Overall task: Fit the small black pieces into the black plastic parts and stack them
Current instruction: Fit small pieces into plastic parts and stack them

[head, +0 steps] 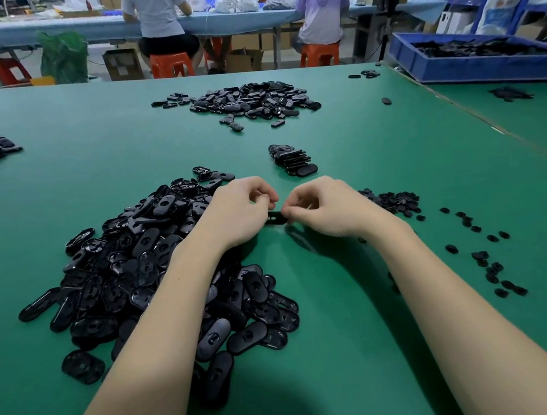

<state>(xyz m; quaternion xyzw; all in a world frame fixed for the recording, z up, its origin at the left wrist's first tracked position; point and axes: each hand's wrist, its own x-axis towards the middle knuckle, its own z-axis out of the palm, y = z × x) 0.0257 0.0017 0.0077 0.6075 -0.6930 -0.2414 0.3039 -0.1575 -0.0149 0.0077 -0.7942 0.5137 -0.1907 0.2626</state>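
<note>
Both grips are closed on the same oval black part (275,218), held between them just above the green surface (352,353): my left hand (243,211) pinches one end with curled fingers, my right hand (320,210) pinches the other. Holding it at both ends steadies it, I judge, so a small piece can be pressed into its slot; my fingers hide whether a piece is already under them, so I cannot tell how far the fit has gone.

Everything is laid out within easy reach. On my left, under and beside my left forearm, lies the big heap of unfitted parts (156,273), so that hand can draw the next one. To my right the small black pieces (392,201) sit in a low pile beside my right hand, with loose ones scattered nearer me. Ahead of my hands, a little to the right, stands the short stack of finished parts (294,161), close enough to set this one on top once it is fitted. Further off lies another pile of parts (252,101), and a blue crate (482,66) sits at the far right.
</note>
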